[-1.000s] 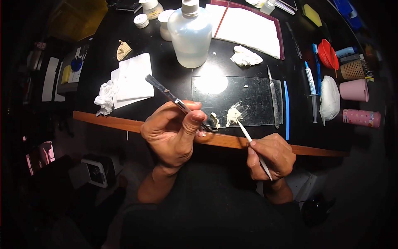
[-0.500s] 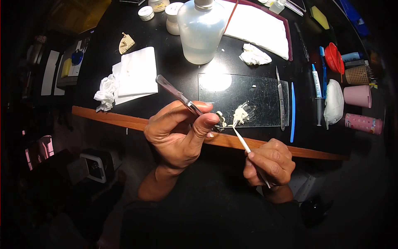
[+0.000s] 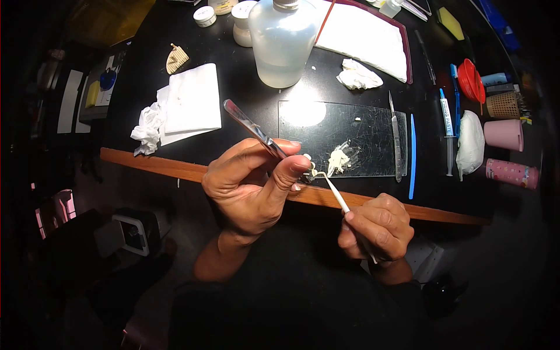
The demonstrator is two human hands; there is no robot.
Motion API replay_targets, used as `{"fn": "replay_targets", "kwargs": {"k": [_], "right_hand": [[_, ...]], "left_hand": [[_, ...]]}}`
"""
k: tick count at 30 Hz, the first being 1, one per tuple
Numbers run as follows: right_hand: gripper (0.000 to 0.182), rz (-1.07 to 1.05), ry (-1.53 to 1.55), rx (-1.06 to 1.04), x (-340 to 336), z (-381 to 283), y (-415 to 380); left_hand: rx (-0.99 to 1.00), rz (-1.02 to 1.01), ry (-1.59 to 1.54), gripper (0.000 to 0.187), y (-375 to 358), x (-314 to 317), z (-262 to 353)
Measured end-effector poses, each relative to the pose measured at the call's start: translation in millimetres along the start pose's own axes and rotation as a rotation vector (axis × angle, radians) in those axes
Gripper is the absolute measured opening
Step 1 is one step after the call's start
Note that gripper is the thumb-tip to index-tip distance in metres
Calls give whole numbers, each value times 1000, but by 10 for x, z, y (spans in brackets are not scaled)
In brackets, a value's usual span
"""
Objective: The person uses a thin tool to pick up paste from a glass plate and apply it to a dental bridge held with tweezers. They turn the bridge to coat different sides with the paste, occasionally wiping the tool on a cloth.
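Note:
My left hand [image 3: 251,189] is closed around shiny metal tweezers [image 3: 248,122], whose broad end points up and away to the left. Just past the thumb and fingertips is a row of small pale tooth-like pieces [image 3: 312,170]; how they are held is partly hidden by my fingers. In a pencil grip, my right hand [image 3: 379,227] has a slim white tool [image 3: 338,195] with a fine bent tip. That tip is at or very near the tooth-like pieces. Beyond it, cream-coloured paste [image 3: 338,160] is smeared on a glass slab [image 3: 367,134].
A scalpel [image 3: 396,140] rests along the slab's right side, beside a blue stick [image 3: 412,157]. A large translucent bottle [image 3: 283,49] stands behind the slab. Folded tissue [image 3: 195,99] lies left, and a paste syringe [image 3: 447,125] and pink cups [image 3: 504,135] are right. The wooden table edge [image 3: 157,167] runs in front.
The white tool's tip has moved slightly left, from the edge of the paste to the tooth-like pieces. My left hand and the tweezers have barely shifted.

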State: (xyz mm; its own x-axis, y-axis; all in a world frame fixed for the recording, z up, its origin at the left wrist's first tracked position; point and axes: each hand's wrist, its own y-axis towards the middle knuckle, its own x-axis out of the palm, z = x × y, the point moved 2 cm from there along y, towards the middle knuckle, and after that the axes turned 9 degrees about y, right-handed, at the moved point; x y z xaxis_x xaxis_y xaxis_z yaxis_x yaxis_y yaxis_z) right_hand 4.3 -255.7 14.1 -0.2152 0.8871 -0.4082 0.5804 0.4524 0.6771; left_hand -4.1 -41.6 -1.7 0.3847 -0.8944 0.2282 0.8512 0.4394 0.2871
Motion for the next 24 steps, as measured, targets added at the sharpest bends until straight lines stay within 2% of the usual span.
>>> {"fn": "replay_targets", "kwargs": {"k": [7, 10, 15, 20, 24], "right_hand": [[23, 24, 33, 26, 12, 8, 14], [23, 61, 85, 70, -27, -1, 56], [25, 51, 204, 107, -112, 31, 94], [24, 5, 329, 130, -132, 91, 128], [23, -40, 357, 204, -129, 88, 139]], "left_hand": [[-40, -20, 28, 15, 20, -23, 19], [-80, -55, 35, 26, 77, -38, -27], [-287, -153, 74, 32, 215, -41, 40], [-288, -303, 68, 26, 263, -23, 26], [-312, -346, 74, 22, 279, -28, 28]]}}
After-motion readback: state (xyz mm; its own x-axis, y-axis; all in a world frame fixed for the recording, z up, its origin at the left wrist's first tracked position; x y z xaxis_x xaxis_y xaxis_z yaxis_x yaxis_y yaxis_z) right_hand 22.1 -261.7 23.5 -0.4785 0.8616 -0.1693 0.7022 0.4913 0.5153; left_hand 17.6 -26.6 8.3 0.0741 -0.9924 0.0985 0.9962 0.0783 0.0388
